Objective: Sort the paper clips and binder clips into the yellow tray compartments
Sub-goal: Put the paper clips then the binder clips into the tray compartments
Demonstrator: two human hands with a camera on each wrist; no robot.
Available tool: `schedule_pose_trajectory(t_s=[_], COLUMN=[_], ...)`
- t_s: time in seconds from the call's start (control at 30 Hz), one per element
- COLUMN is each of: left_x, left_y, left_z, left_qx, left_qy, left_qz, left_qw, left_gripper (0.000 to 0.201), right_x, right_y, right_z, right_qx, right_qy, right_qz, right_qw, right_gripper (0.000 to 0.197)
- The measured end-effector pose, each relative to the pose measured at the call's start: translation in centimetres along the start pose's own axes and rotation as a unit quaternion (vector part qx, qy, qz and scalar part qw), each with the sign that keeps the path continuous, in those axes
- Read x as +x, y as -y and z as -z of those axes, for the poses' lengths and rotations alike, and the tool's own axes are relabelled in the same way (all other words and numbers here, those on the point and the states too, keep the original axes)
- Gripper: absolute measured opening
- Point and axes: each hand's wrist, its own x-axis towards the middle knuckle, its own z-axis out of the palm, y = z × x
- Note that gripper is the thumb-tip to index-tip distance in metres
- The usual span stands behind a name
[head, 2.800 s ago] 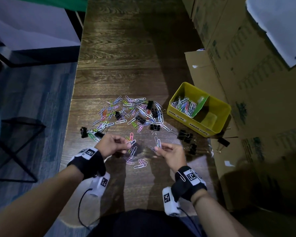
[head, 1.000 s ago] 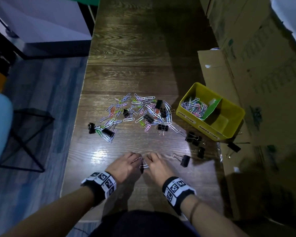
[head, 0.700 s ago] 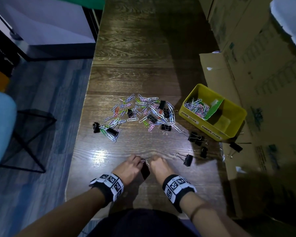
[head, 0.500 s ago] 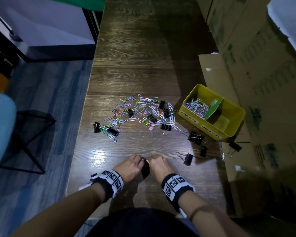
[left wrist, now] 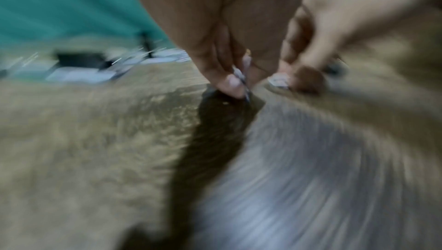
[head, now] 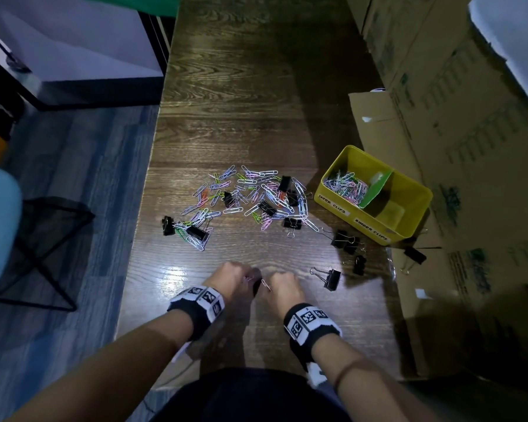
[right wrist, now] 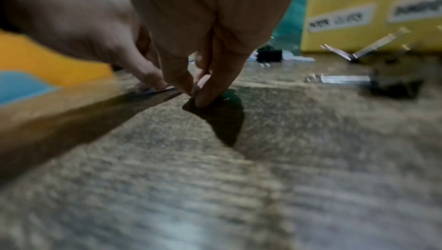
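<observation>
Paper clips point(head: 250, 194) lie scattered in a loose pile at the middle of the wooden counter point(head: 241, 95), mixed with several black binder clips point(head: 267, 208). More binder clips sit near the yellow tray: a small cluster point(head: 345, 239) just off its front corner, one lone binder clip point(head: 331, 278) with its wire handles raised beside the right hand, and one point(head: 414, 254) on the flattened cardboard point(head: 409, 284) beyond the counter edge. Yellow tray point(head: 407, 185) stands at the right of the counter, split by a green divider point(head: 375, 190); the compartment labelled for paper clips holds a heap of sorted clips point(head: 346, 187), and the compartment labelled for binder clips shows only its bare floor. Left hand point(head: 230, 277) and right hand point(head: 282, 286) are low at the near edge of the counter, close together, fingertips down on the wood. Left grip: thumb and forefinger point(left wrist: 229, 82) pinch a thin paper clip point(left wrist: 241, 82). Right grip: fingertips point(right wrist: 205, 95) are pressed together against the counter; motion blur prevents confirming whether a clip is held. A single paper clip point(head: 265, 284) shows between the two hands in the head view.
</observation>
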Motion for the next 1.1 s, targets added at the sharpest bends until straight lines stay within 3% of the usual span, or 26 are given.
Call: schedule_pose_trajectory(t_s=[0.03,0.1,0.2,0.27,0.43,0.7,0.8,0.87,0.93,1.0,1.1], left_x=[0.1,0.4,0.9,1.2,3.7,14.4,17.8,19.4,20.5,20.6,19.2], left_y=[0.3,1.1,2.0,2.1,-0.4,-13.1,-17.2,-18.3,-18.4,-18.2,-17.9], left_z=[0.1,0.4,0.8,1.4,4.9,12.7,13.1,12.4,10.8,9.2,9.0], left_qx=[-0.053,-0.173,-0.351,-0.427,-0.501,-0.435,-0.297,-0.146,-0.024,0.043,0.029], left_qy=[-0.019,-0.036,-0.023,-0.009,-0.007,-0.025,-0.059,-0.044,0.011,0.065,0.049], left_qz=[0.016,0.051,0.136,0.156,0.159,-0.008,-0.059,-0.079,-0.076,-0.067,-0.116], left_qw=[0.998,0.983,0.926,0.891,0.851,0.9,0.951,0.985,0.997,0.995,0.992], left_gripper=[0.036,0.007,0.022,0.019,0.014,0.01,0.008,0.009,0.018,0.021,0.019], right_x=[0.0,-0.2,-0.3,-0.5,-0.8,-2.3,-1.5,-0.3,1.6,3.6,6.5], right_y=[-0.3,-0.8,-1.8,-2.4,-3.9,-5.8,-6.9,-7.9,-9.0,-10.0,-10.9], right_z=[0.1,0.0,0.2,0.8,4.3,16.4,20.7,22.9,24.4,25.3,25.9], right_qx=[0.029,0.1,0.244,0.333,0.449,0.541,0.54,0.532,0.485,0.371,0.218], right_qy=[-0.022,-0.059,-0.06,-0.047,-0.09,-0.234,-0.271,-0.282,-0.304,-0.311,-0.25], right_qz=[-0.01,-0.025,-0.037,-0.047,-0.038,0.032,0.053,0.053,0.028,0.001,0.01], right_qw=[0.999,0.993,0.967,0.941,0.888,0.807,0.795,0.797,0.82,0.875,0.943], right_gripper=[0.023,0.017,0.011,0.01,0.008,0.013,0.019,0.018,0.015,0.016,0.025])
